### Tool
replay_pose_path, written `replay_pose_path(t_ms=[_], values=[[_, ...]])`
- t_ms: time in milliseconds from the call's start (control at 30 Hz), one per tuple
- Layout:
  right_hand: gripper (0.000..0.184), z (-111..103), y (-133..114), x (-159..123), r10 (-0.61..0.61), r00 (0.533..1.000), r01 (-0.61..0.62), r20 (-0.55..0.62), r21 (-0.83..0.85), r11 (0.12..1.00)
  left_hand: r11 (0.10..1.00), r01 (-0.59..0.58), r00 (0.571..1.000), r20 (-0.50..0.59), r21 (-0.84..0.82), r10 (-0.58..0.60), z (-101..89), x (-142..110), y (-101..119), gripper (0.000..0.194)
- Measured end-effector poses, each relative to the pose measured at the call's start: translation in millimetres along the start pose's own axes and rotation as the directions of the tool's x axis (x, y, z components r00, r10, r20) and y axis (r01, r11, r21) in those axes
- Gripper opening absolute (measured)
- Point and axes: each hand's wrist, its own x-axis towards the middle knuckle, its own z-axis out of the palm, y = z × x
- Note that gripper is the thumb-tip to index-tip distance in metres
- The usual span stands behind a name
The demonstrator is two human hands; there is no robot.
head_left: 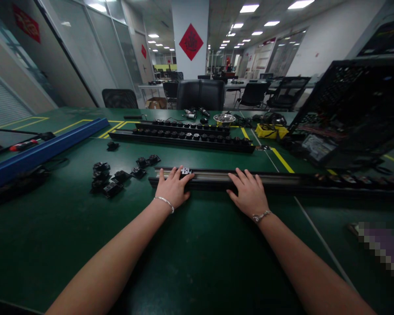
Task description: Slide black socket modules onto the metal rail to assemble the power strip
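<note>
A long black track rail (213, 178) with a pale metal channel runs across the green table in front of me. Near its left end a small black module (185, 170) with a silvery top sits in the channel. My left hand (172, 187) lies over that end, fingers spread, thumb and index finger touching or close beside the module. Farther right, my right hand (249, 192) rests on the rail with fingers outstretched. Several loose black modules (113, 188) lie left of the rail, some bunched together. More modules (364, 180) line the rail's right part.
Two module-filled black rails (184, 136) lie behind. A blue beam (52, 151) and a red-handled tool (22, 145) are left. A metal bowl (224, 119), a yellow item (271, 131) and an open black case (344, 109) stand at back right. A blurred purple object (385, 249) lies right.
</note>
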Motion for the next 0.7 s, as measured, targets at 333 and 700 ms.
replay_pose_path(t_ms=[333, 700], values=[[0.050, -2, 0, 0, 0.002, 1.000, -0.002, 0.007, 0.015, 1.000, 0.999, 0.035, 0.997, 0.065, 0.014, -0.036, -3.8, -3, -12, 0.064], [0.049, 0, -1, 0, 0.000, 1.000, 0.000, -0.005, -0.003, 1.000, 0.999, 0.048, 0.995, 0.085, 0.017, -0.049, -2.8, -9, -40, 0.064]])
